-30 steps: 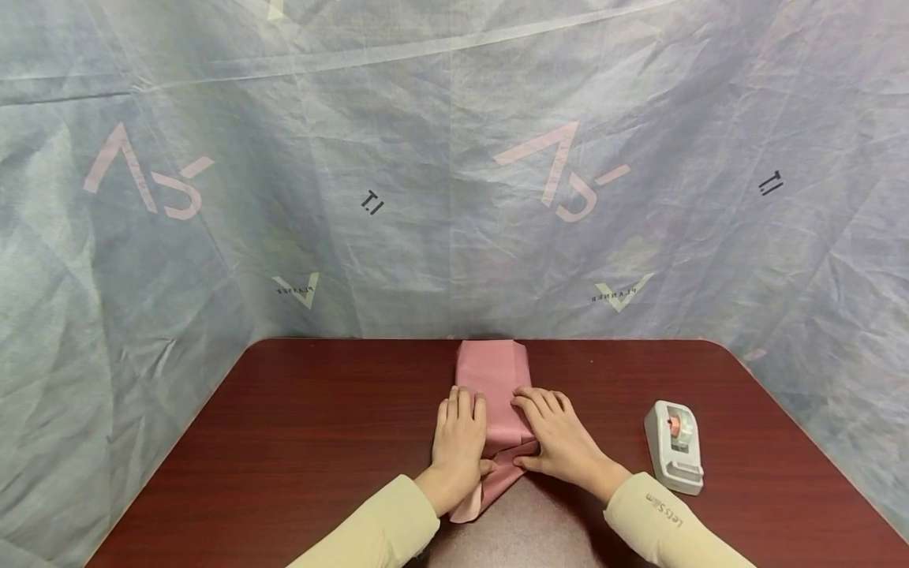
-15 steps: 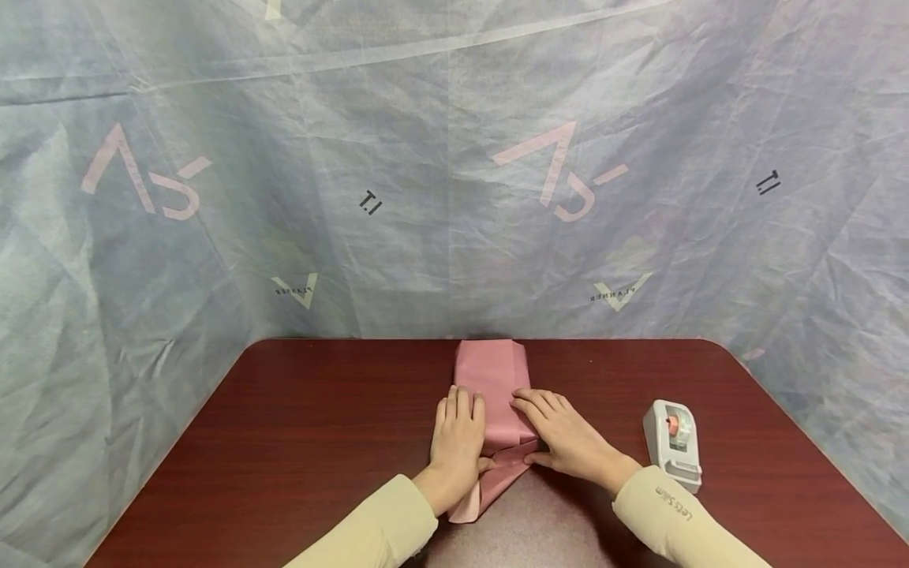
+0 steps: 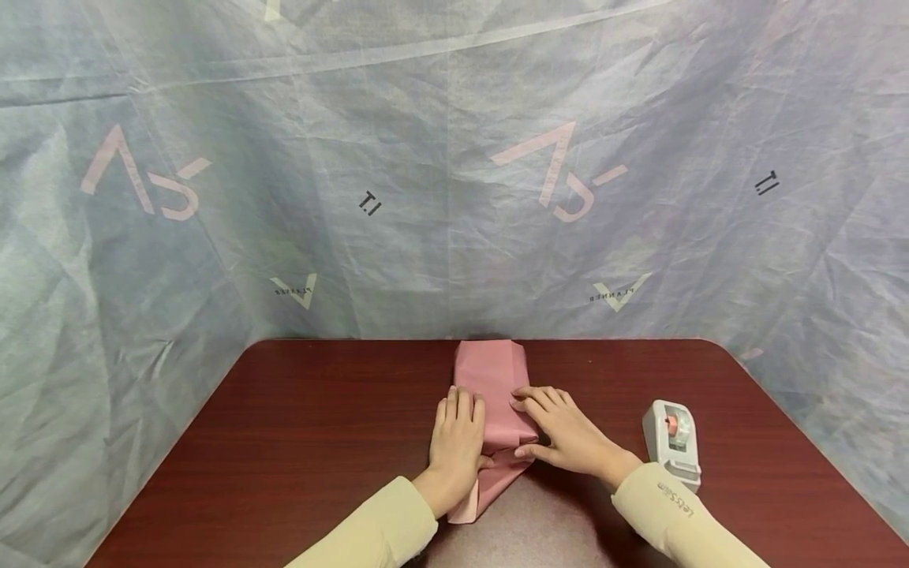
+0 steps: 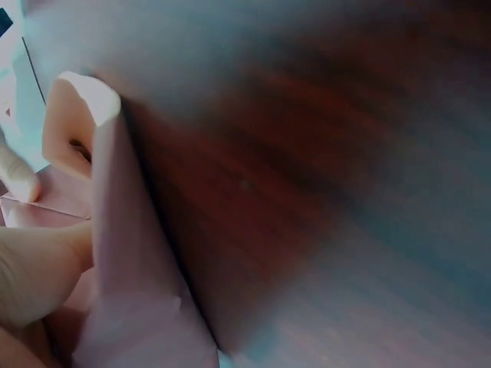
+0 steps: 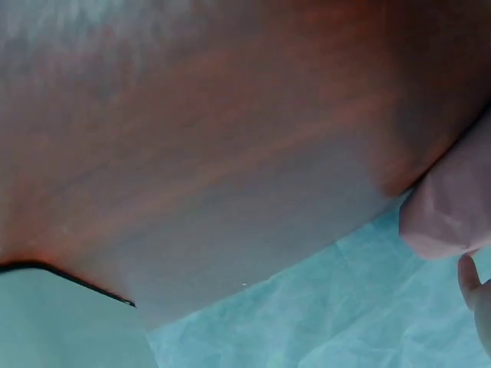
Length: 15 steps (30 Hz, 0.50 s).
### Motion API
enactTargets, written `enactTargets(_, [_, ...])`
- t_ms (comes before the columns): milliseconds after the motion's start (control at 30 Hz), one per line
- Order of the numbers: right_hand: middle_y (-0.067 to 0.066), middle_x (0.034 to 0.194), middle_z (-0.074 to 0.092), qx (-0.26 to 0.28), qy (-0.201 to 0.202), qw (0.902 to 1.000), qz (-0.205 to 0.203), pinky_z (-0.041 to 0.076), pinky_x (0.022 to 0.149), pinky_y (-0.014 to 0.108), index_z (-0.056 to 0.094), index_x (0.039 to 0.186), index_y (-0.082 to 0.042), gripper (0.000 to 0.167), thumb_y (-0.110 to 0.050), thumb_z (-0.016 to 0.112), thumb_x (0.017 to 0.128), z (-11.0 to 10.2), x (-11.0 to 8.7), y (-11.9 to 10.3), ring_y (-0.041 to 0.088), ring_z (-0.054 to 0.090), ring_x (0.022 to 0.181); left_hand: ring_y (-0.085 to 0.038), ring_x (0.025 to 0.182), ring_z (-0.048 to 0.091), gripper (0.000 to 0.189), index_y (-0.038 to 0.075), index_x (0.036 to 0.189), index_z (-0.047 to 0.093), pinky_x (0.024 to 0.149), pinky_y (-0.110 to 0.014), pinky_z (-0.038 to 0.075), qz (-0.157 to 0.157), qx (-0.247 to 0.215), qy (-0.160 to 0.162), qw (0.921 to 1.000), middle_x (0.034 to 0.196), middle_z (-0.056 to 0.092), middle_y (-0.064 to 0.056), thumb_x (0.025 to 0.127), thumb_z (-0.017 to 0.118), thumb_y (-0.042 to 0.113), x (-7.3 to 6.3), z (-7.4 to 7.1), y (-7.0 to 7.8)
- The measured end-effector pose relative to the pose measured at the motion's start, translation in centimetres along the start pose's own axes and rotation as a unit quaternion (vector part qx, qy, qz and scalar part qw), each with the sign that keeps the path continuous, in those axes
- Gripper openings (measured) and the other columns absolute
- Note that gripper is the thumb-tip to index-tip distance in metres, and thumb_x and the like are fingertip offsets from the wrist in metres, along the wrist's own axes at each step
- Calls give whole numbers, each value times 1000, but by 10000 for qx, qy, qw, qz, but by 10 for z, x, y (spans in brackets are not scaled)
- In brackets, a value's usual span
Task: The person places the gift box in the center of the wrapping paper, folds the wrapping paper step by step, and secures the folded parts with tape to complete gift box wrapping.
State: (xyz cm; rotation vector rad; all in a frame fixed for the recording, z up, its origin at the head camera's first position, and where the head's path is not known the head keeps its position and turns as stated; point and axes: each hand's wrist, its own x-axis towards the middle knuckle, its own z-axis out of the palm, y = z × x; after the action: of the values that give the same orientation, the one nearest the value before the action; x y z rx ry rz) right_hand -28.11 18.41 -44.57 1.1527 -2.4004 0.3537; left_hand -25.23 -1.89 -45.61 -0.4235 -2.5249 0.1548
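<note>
A long box-shaped package in pink wrapping paper (image 3: 490,367) lies lengthwise on the table, its far end near the back edge. My left hand (image 3: 454,446) rests along its left side with fingers stretched out on top, thumb at the near end. From the right, my right hand (image 3: 568,434) touches the top with slightly bent fingers, its thumb at the near right corner. Between the hands, a loose paper flap (image 3: 500,477) slants out toward me. The left wrist view shows this flap's folded edge (image 4: 138,276) beside the thumb. What the paper wraps is hidden.
A white tape dispenser (image 3: 671,434) stands to the right, partly covered by the right sleeve (image 3: 663,505). The dark red wooden table (image 3: 319,426) has rounded far corners. Grey printed fabric (image 3: 426,197) hangs behind and at both sides.
My right thumb has shifted right along the flap's edge, then up and left to the near corner. The right forearm has moved slightly right. The left hand and package stay nearly still.
</note>
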Motion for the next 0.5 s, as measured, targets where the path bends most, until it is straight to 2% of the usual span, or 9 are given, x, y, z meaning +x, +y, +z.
enactTargets(233, [6,126,49,-134,-75,9999,20,36,89,44,55,119,-10,55,-47,64,79,1,2,-1,20,44,110,-32,125,42,108,11,135,39,102,-39,33,154,42,-414,9990,129,43,-17,48,76,63,-2,-1,-2])
enactTargets(367, [6,127,49,-330,-53,9994,7,35,91,44,52,123,-10,66,-51,67,74,1,2,-2,21,45,110,-32,127,39,106,11,138,35,103,-40,32,202,-45,-584,9981,131,41,-17,54,75,62,-2,-3,-4])
enactTargets(500, [6,132,48,-725,-92,9973,-107,34,92,44,46,133,-17,76,-57,65,70,4,3,-3,23,46,110,-32,127,39,106,12,138,35,103,-40,32,213,-120,-570,9981,131,41,-17,54,74,63,-2,-3,-5])
